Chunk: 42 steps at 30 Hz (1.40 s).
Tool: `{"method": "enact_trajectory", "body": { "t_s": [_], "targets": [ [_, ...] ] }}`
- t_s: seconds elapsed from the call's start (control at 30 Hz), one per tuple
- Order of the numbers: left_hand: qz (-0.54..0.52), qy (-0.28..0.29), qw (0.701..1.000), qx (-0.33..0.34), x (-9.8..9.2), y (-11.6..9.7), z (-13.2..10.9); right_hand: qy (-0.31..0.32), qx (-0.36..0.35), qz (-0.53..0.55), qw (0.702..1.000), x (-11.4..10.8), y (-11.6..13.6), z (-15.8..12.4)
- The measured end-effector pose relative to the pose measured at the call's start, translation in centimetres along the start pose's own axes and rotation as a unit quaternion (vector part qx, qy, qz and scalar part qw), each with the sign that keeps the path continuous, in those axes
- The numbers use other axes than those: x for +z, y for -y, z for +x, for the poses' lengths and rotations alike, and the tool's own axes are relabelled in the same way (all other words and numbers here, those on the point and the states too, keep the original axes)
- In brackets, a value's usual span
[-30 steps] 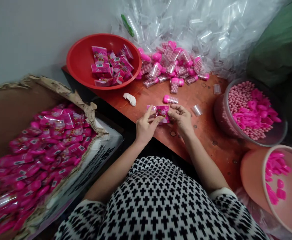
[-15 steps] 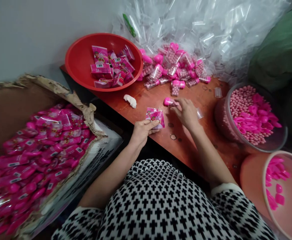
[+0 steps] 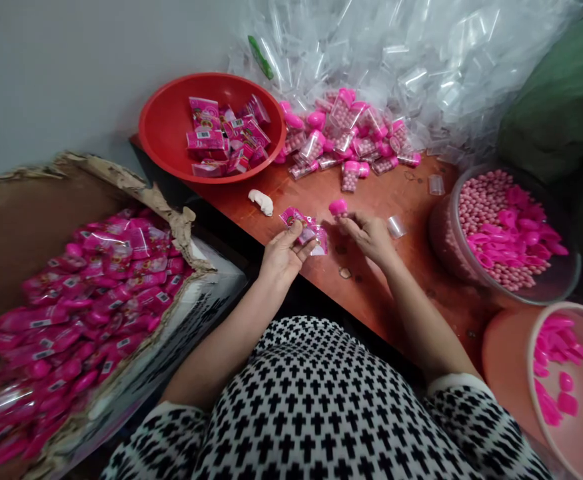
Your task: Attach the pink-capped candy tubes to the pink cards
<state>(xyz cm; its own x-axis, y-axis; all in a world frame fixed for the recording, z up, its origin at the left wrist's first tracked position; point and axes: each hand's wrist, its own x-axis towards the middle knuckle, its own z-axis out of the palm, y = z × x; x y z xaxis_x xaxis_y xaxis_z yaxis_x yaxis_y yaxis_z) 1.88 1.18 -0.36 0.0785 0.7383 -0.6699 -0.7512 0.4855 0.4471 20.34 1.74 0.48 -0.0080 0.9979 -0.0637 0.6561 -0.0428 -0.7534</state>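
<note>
Between the thumb and fingers of my left hand (image 3: 282,257) is a pink printed packet (image 3: 295,219), its film bent and spread out. My right hand (image 3: 371,238) pinches a small clear candy tube with a pink cap (image 3: 338,207) just right of the packet. The cap points away to the upper left, and my fingers hide most of the tube's body. Beyond both hands lies a pile of filled candy tubes (image 3: 345,139) with pink caps. An unfilled clear tube (image 3: 396,227) rests on the table by my right hand.
A red bowl (image 3: 158,143) of packets stands at the back left. Left is a torn carton (image 3: 171,223) of filled pink packets (image 3: 111,273). On the right are a tub of pink beads (image 3: 481,203) and a peach basket (image 3: 516,333). Clear tubes (image 3: 421,60) heap up behind.
My right hand has lifted the capped tube and drawn it slightly nearer, tilting it. My left fingers have shifted on the packet, which now bends open toward the tube.
</note>
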Motion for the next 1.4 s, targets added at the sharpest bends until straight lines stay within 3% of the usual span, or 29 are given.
{"method": "enact_trajectory", "body": {
  "t_s": [0.07, 0.13, 0.23, 0.4, 0.7, 0.9, 1.13, 1.4],
  "targets": [
    [-0.023, -0.003, 1.0, -0.007, 0.4, 0.2, 0.1, 0.013, 0.041, 0.175, 0.984, 0.7, 0.4, -1.9],
    [-0.044, -0.004, 0.999, -0.018, 0.8, 0.4, 0.1, 0.017, 0.083, 0.305, 0.949, 1.5, 1.0, -3.7],
    [-0.062, 0.004, 0.998, -0.029, 1.2, 0.8, 0.0, -0.001, 0.105, 0.382, 0.918, 2.7, 2.0, -6.1],
    [-0.066, 0.016, 0.997, -0.036, 1.8, 1.6, -0.5, -0.038, 0.092, 0.401, 0.911, 4.2, 2.8, -7.9],
    [-0.04, 0.032, 0.998, -0.026, 2.5, 2.3, -1.1, -0.059, 0.068, 0.381, 0.92, 5.0, 2.1, -7.8],
    [0.042, 0.091, 0.995, 0.011, 2.4, 2.4, -1.2, -0.035, 0.087, 0.428, 0.899, 5.0, 2.4, -7.4],
    [0.123, 0.191, 0.972, 0.055, 2.1, 1.7, -1.1, -0.051, 0.074, 0.414, 0.906, 5.2, 2.6, -7.3],
    [0.181, 0.211, 0.96, 0.03, 1.9, 1.2, -0.8, -0.075, 0.05, 0.404, 0.91, 5.3, 2.6, -7.2]
  ]
}}
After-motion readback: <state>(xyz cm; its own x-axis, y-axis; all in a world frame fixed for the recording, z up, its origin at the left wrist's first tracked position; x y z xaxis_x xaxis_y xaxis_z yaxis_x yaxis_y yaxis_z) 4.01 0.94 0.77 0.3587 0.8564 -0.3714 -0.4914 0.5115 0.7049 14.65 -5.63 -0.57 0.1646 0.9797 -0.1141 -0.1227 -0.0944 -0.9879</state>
